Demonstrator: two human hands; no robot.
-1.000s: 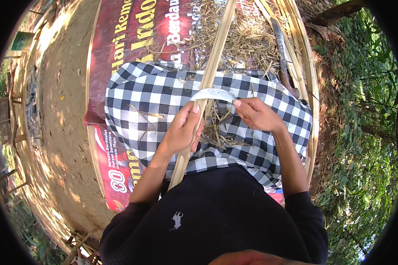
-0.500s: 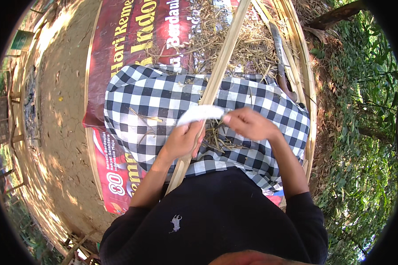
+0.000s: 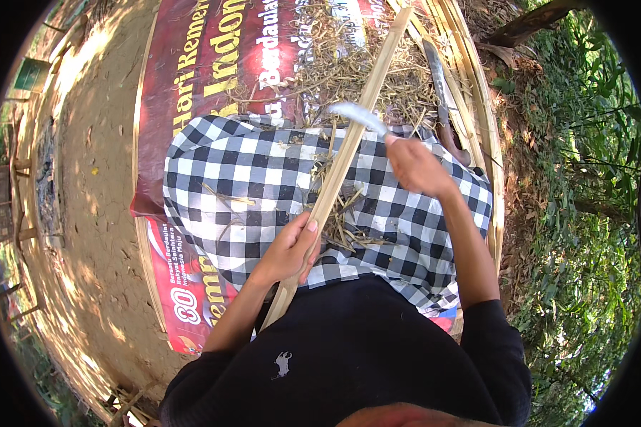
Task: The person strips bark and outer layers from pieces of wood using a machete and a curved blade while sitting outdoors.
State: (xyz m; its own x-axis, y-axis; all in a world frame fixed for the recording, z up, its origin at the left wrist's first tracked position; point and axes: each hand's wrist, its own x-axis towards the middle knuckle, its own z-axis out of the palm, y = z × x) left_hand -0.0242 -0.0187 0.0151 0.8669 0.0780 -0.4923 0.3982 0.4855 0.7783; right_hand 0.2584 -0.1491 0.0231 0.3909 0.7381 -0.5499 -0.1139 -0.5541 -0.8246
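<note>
My left hand (image 3: 290,247) is closed round the lower part of a long pale split-wood strip (image 3: 347,148), perhaps bamboo, which slants away from my body toward the upper right. In my right hand (image 3: 414,165) is the handle of a knife (image 3: 360,116). Its bright blade, a little blurred, reaches leftward across the strip's upper half; whether it touches the wood I cannot tell. A black-and-white checked cloth (image 3: 263,167) covers my lap beneath the strip. Several thin shavings (image 3: 349,231) lie on the cloth beside my left hand.
A red printed banner (image 3: 185,85) lies under me, with a heap of shavings (image 3: 335,78) on its far part. At the right rest a long machete-like blade (image 3: 438,82) and several long strips (image 3: 477,92). Bare ground (image 3: 96,178) stretches left; leafy plants (image 3: 584,156) stand right.
The knife and my right hand have moved farther up the strip, away from my body. My left hand has come slightly nearer my body, still holding the strip.
</note>
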